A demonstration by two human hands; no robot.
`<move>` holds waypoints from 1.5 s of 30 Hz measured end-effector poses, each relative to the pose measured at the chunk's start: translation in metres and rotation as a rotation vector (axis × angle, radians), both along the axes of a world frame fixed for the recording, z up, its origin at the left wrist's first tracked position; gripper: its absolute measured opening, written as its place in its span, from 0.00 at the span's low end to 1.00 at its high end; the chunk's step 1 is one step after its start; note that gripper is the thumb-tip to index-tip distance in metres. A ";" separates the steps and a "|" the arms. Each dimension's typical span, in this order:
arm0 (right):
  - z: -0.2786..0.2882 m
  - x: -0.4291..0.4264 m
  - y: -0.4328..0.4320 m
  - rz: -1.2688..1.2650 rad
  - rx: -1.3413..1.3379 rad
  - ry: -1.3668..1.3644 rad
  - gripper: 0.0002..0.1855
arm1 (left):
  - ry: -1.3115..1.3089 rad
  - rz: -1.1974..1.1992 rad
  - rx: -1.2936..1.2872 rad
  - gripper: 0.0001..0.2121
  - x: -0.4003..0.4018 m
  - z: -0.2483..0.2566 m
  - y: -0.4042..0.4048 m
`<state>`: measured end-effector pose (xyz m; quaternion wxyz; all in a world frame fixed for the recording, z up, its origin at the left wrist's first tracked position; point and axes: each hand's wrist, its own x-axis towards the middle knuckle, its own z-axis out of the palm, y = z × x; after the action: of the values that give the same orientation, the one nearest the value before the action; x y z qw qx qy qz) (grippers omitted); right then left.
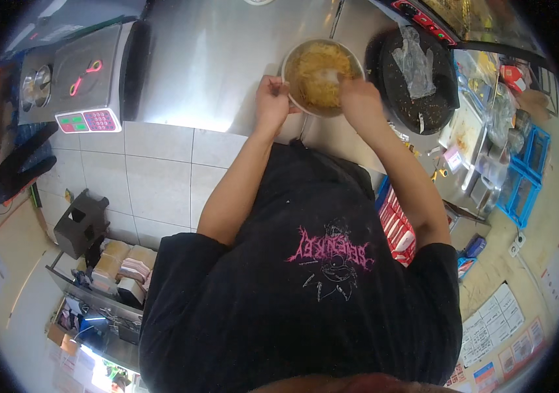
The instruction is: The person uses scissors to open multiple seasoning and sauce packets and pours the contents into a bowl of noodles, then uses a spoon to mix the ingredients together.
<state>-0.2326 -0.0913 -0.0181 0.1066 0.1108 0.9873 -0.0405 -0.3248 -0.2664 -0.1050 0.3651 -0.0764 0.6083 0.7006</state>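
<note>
A round metal bowl [291, 100] stands at the front of the steel counter, before my body. Yellow shredded food [321, 59] fills much of it. On the bowl's left side, my left hand [273, 100] grips the rim, with the thumb near the edge and fingers lower down. My right hand [360, 98] is curled over the right side, its fingertips inside the bowl and blurred. Beside them a pale patch shows in the food, perhaps part of a utensil; I cannot make out what those fingers hold.
Left on the steel counter [200, 59] stands a digital scale [88, 64] with pink-and-yellow scissors [85, 78] on top. Right of the bowl, a clear plastic glove [416, 64] lies on a black round lid or appliance [436, 110]. Farther right are a white cutting board [463, 123] and blue crates [520, 182].
</note>
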 end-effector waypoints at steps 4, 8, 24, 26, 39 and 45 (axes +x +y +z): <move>0.012 0.005 -0.018 0.037 -0.135 -0.188 0.09 | -0.013 -0.007 -0.010 0.05 0.000 0.004 0.000; -0.002 0.003 -0.002 0.027 0.027 -0.041 0.08 | -0.037 0.008 0.029 0.05 0.000 0.013 0.002; -0.011 0.004 -0.036 -0.242 -0.057 -0.145 0.14 | -0.007 -0.023 0.062 0.05 -0.003 0.001 0.001; -0.013 -0.001 -0.040 -0.307 -0.148 -0.196 0.15 | -0.014 -0.006 0.068 0.05 -0.006 0.000 0.002; -0.026 -0.036 0.060 -0.306 -0.181 -0.101 0.16 | 0.093 -0.150 -0.014 0.05 -0.025 0.001 -0.005; 0.014 -0.018 0.040 0.094 -0.485 -0.199 0.13 | 0.044 -0.091 -0.027 0.05 -0.035 -0.005 -0.017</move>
<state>-0.2501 -0.0513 -0.0040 0.2283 0.0393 0.9375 -0.2599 -0.3598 -0.2830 -0.1102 0.3819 -0.0384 0.6284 0.6766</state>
